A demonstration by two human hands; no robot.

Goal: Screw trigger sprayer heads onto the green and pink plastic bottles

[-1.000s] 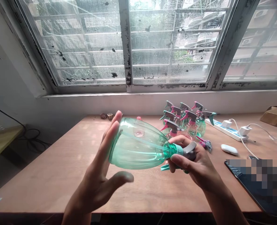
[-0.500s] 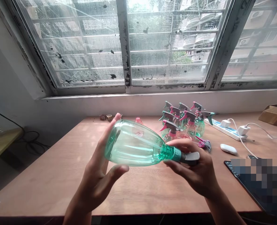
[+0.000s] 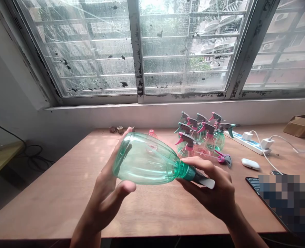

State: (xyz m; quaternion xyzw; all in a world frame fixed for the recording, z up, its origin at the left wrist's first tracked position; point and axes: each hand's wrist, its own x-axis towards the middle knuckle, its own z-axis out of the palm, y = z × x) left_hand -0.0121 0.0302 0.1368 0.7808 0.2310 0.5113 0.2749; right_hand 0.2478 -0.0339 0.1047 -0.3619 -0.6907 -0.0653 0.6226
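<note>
Bottle neck (image 3: 180,169) inside closed right grip (image 3: 216,191); left grip (image 3: 104,193) spread at base (image 3: 121,156).

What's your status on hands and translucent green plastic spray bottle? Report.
Left hand open at base of bottle; right hand gripping near neck. Bottle sideways, grey sprayer head on. Nothing visibly blocking.

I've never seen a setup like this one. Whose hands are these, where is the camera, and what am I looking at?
There's no machine here: the left hand and right hand belong to the person wearing the camera on their head. Every picture comes from that camera, looking forward and down.

The right hand grips a green spray bottle near its neck and spray head; the left, thumb spread, is at its base. The bottle is tipped sideways above a wooden table.

Farther back stand more spray bottles, beside a power strip.
</note>
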